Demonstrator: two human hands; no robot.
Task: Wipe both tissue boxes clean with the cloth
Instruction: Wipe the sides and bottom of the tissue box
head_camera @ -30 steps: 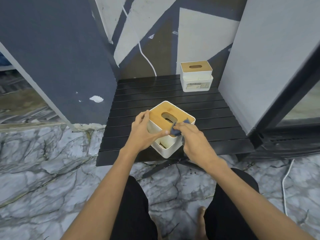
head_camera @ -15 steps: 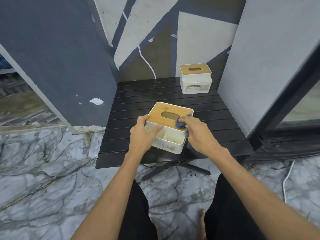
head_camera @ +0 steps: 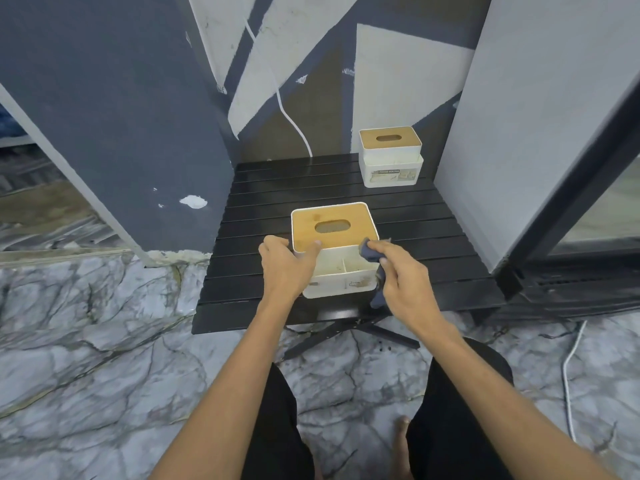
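A white tissue box with a wooden slotted lid (head_camera: 332, 230) stands near the front of a black slatted table (head_camera: 408, 230). Its front has open compartments with dirty marks. My left hand (head_camera: 285, 266) grips the box's left side, thumb on the lid. My right hand (head_camera: 403, 277) holds a dark blue cloth (head_camera: 370, 252) against the box's front right corner, with part of the cloth hanging below the palm. A second white tissue box (head_camera: 390, 157) with a wooden lid stands at the table's back right, apart from both hands.
Grey wall panels close in on the left (head_camera: 121, 126) and right (head_camera: 519, 126) of the table. A white cable (head_camera: 294, 123) runs down the painted back wall. Marble floor (head_camera: 86, 341) lies in front, with another white cable (head_camera: 568, 368) at the right. My legs are below the table edge.
The near box has been turned from tilted and angled to flat and square with its compartments facing me. My right hand slid the cloth from the lid to the front right corner.
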